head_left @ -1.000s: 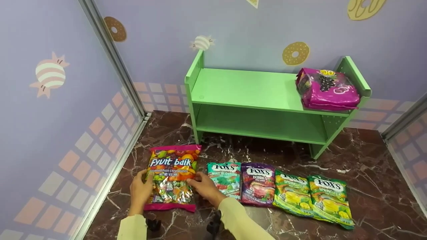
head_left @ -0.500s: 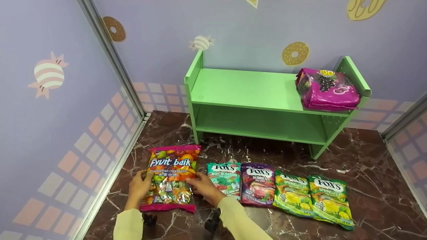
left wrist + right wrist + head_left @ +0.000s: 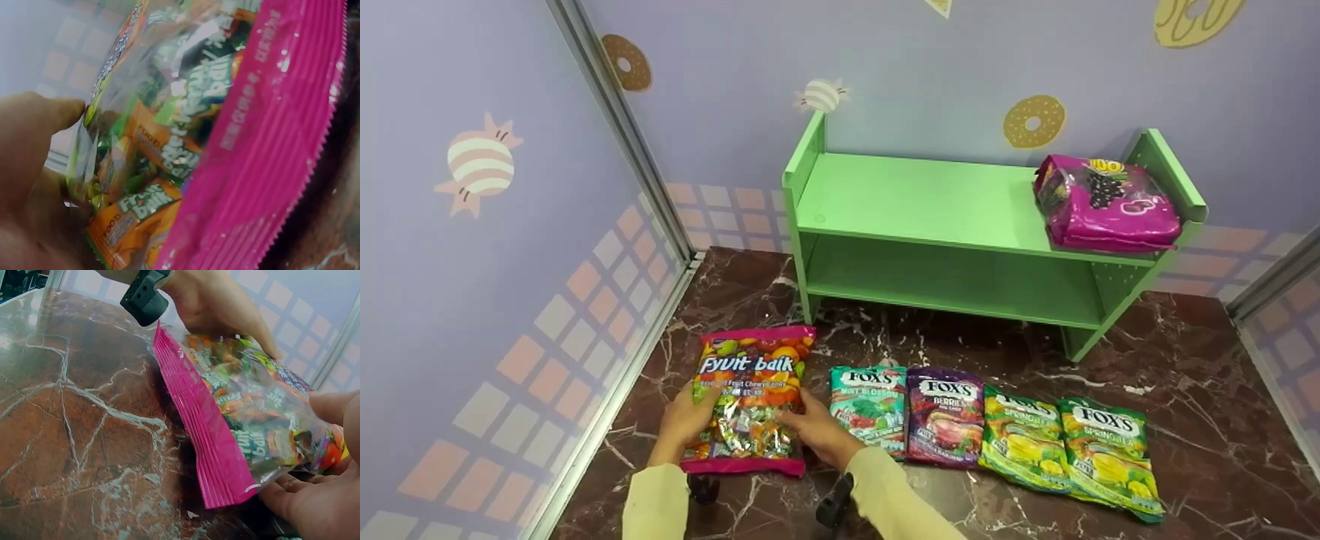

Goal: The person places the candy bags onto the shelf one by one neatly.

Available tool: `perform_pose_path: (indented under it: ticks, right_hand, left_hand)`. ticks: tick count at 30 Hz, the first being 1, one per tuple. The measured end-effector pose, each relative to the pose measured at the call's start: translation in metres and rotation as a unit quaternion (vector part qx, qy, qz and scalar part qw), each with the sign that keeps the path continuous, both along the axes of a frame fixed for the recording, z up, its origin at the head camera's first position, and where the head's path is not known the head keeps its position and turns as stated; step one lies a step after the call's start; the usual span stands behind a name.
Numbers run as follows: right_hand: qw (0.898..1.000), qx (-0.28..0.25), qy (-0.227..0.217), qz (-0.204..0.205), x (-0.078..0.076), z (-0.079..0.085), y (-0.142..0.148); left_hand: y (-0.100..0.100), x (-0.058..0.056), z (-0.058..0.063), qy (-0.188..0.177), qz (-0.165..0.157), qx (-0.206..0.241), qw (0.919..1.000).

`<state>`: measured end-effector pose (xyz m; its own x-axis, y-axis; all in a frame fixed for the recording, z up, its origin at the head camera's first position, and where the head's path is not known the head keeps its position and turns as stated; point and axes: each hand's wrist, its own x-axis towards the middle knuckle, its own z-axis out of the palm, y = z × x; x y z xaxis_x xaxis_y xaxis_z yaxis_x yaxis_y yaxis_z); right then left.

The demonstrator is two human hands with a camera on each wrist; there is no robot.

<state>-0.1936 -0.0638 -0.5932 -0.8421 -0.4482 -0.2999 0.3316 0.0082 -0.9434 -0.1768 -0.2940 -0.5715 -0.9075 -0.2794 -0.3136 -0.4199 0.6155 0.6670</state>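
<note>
A pink-edged bag of fruit chewy candy (image 3: 754, 367) is at the front left of the marble surface in the head view. My left hand (image 3: 688, 420) grips its left side, thumb over the front. On the opposite side my right hand (image 3: 823, 429) holds it; in the right wrist view the thumb (image 3: 329, 406) lies on top and the fingers (image 3: 295, 492) reach beneath. Wrapped candies (image 3: 143, 208) show through the clear lower part in the left wrist view. Just right of my right hand lies a teal mint candy bag (image 3: 870, 409).
A purple berries bag (image 3: 945, 420) and two yellow-green spring tea bags (image 3: 1024, 442) continue the row rightward. Behind stands a green two-tier shelf (image 3: 922, 199), a magenta grape-printed bag (image 3: 1114, 217) at its top right. A patterned wall (image 3: 540, 247) rises on the left.
My left hand has slid inward over the candy bag's left side, and my right hand sits slightly lower. The bag has hardly moved; the head view has shifted a little.
</note>
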Motion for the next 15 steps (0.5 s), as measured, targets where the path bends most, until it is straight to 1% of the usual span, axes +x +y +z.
perform_pose_path:
  ticks: [5, 11, 15]
  right_hand:
    - [0.999, 0.020, 0.034, 0.006, 0.0012, -0.0020, -0.0002]
    - [0.997, 0.052, 0.052, -0.008, 0.0027, 0.0010, -0.0008]
    - [0.997, 0.054, 0.060, -0.011, 0.0029, 0.0015, -0.0028]
  left_hand:
    - [0.0041, 0.0014, 0.0011, 0.035, -0.013, -0.040, 0.9985]
    - [0.0081, 0.0018, 0.0019, 0.074, -0.009, -0.073, 0.9945]
    - [0.0089, 0.0016, 0.0007, 0.100, 0.002, -0.082, 0.9916]
